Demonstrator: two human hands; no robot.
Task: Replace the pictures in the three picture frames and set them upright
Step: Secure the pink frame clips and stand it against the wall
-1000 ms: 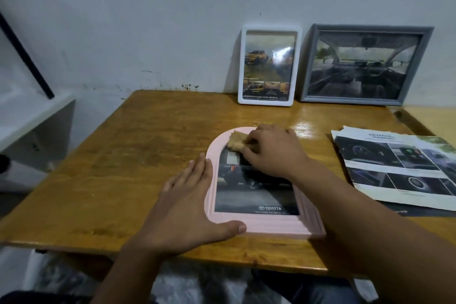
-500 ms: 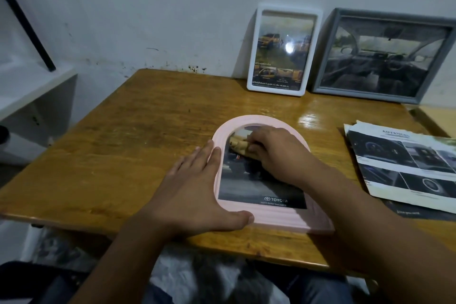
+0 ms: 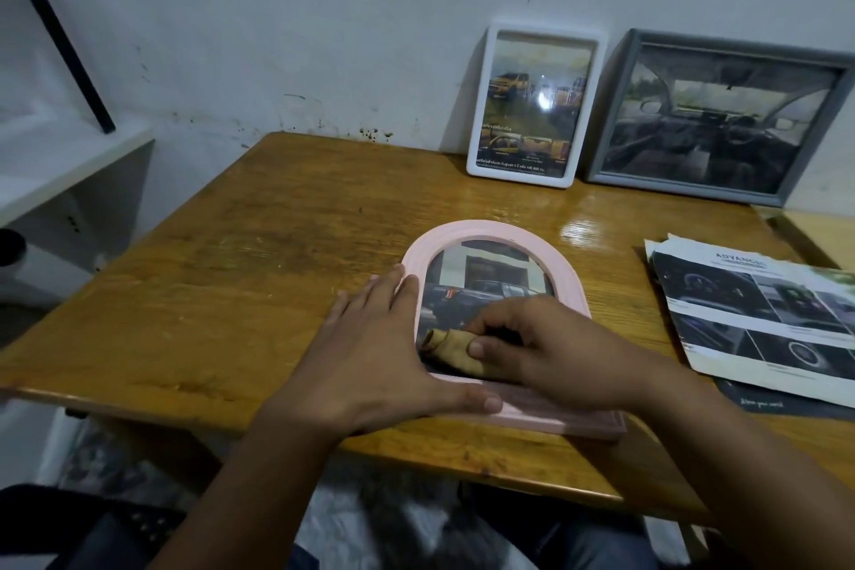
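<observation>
I had the pink arched frame (image 3: 499,236) lying flat, face up, near the front edge of the wooden worktop (image 3: 231,282). My left hand (image 3: 370,361) lay spread flat with straight fingers along the frame's left side, the thumb stretched across its bottom rail, pressing it down. My right hand (image 3: 546,347) was curled, thumb and fingers pinching a rolled tan cloth (image 3: 451,349) against the lower part of the glass, over a picture of a dark pickup truck. At the back of the worktop two more frames stood upright, leaning on the wall: a white frame (image 3: 539,104) holding a picture of yellow trucks, and just to its right a grey frame (image 3: 721,116) showing a car interior. The two stood close together, well apart from the pink one. To my right, a small pile of printed brochure sheets (image 3: 758,324) with car photos lay flat on the worktop, near the pink frame but not touching it.
</observation>
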